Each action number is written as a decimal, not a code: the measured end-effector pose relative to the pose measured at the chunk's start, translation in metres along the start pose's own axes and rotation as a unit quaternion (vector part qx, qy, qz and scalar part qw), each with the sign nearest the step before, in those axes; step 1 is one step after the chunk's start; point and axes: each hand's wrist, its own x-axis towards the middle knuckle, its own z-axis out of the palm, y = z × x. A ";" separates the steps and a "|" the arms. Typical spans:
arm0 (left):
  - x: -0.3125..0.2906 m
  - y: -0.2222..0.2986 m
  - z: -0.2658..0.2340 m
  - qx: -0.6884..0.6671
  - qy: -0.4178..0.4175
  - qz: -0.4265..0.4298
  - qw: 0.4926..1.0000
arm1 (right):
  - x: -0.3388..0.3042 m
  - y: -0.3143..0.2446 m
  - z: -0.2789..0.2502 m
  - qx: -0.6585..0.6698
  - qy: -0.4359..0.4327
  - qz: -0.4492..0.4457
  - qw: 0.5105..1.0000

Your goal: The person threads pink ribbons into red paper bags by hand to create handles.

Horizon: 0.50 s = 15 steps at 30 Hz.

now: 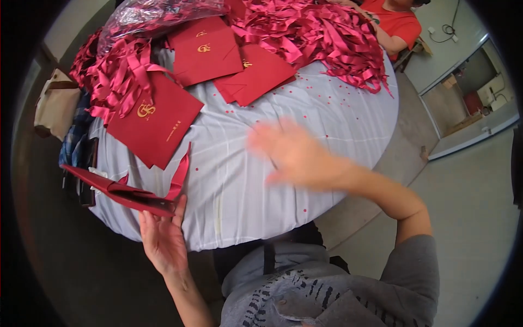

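At the lower left, my left hand [163,237] grips the end of a red paper gift bag [117,188], thumb on one side and fingers underneath. The bag is seen nearly edge-on, with its mouth parted a little. A red ribbon [181,171] rises from the bag's end near my thumb. My right hand [291,150] is over the middle of the table, away from the bag. Motion smears its fingers, so whether it holds anything cannot be made out. Beyond my left hand lies a stack of flat red bags [158,117] with gold printing, partly under loose ribbons.
More flat red bags [204,49] lie farther back, beside a big heap of red ribbons [321,43] and a clear plastic bag [155,19]. Small red bits dot the white tablecloth [245,207]. A person in red [397,24] sits at the far right. A beige bag [56,103] stands left.
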 end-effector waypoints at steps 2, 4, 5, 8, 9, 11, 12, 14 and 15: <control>0.000 0.001 0.002 0.001 -0.003 -0.002 1.000 | -0.041 0.063 -0.018 -0.140 0.017 0.146 0.979; 0.003 -0.001 0.002 -0.007 -0.012 -0.006 1.000 | -0.084 0.104 -0.039 -0.143 0.113 0.373 0.910; 0.004 -0.002 -0.001 -0.007 -0.016 -0.011 1.000 | -0.092 0.102 -0.042 -0.145 0.109 0.377 0.908; 0.006 -0.002 -0.005 -0.003 -0.022 -0.013 1.000 | -0.091 0.044 -0.054 -0.061 0.120 0.262 0.956; 0.007 -0.001 -0.008 -0.001 -0.040 -0.013 0.999 | -0.073 0.010 -0.047 0.007 0.100 0.186 0.977; 0.009 -0.001 -0.014 -0.005 -0.045 -0.012 0.999 | -0.062 -0.046 -0.027 0.108 -0.015 0.020 0.994; 0.010 -0.001 -0.014 -0.015 -0.051 -0.016 0.998 | -0.064 -0.062 -0.022 0.129 -0.056 -0.058 0.988; 0.009 0.000 -0.016 0.018 -0.038 -0.009 0.999 | -0.077 -0.051 -0.019 0.100 -0.063 -0.025 0.993; 0.007 0.001 -0.017 0.019 -0.039 -0.010 0.999 | -0.086 -0.028 -0.031 0.062 -0.044 0.070 0.995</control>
